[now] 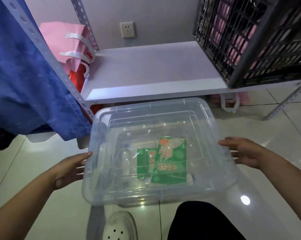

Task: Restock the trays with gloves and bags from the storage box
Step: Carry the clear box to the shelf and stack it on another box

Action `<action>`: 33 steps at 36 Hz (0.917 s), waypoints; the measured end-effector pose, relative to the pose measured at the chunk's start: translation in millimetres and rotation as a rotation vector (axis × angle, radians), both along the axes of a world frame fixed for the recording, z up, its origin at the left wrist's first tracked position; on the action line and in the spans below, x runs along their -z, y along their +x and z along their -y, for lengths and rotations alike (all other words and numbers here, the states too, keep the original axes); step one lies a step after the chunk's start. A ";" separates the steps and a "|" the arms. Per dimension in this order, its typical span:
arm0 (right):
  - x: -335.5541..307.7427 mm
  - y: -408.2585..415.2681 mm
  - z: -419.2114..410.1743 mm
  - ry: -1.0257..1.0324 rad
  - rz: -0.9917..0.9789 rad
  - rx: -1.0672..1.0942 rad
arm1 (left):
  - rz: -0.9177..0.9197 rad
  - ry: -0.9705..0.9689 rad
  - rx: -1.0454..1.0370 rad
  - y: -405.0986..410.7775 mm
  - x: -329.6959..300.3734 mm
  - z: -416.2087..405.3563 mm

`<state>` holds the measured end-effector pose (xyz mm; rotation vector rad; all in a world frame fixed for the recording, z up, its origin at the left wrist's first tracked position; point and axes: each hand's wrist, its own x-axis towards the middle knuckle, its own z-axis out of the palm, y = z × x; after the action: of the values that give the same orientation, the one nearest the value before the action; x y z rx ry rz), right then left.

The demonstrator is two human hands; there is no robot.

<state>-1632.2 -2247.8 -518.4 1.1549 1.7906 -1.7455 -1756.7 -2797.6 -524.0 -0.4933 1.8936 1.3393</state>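
A clear plastic storage box (163, 108) sits low over the tiled floor in front of me, and a clear lid seems to cover it. Through the plastic I see two green packets: a larger glove packet (170, 163) printed with a hand, overlapping a smaller green packet (142, 161) on its left. My left hand (68, 170) presses the box's left side, thumb at the rim. On the opposite side, my right hand (246, 151) holds the right rim, thumb on top. No trays are in view.
A white metal shelf (151, 70) stands just behind the box. A black lattice crate (253, 40) occupies its right end, and a pink bag (71, 42) leans at the left. Blue cloth (25, 75) hangs at the left. My white shoe (120, 226) and dark knee (203, 222) are below.
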 end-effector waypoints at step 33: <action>-7.3 78.7 41.8 0.199 -0.135 0.128 | -0.112 -0.011 -0.096 59.4 -23.1 -11.9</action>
<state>-1553.5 -2289.5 -511.0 1.2826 2.0509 -1.7869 -1697.3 -2785.7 -500.9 -0.5306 1.9912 1.4455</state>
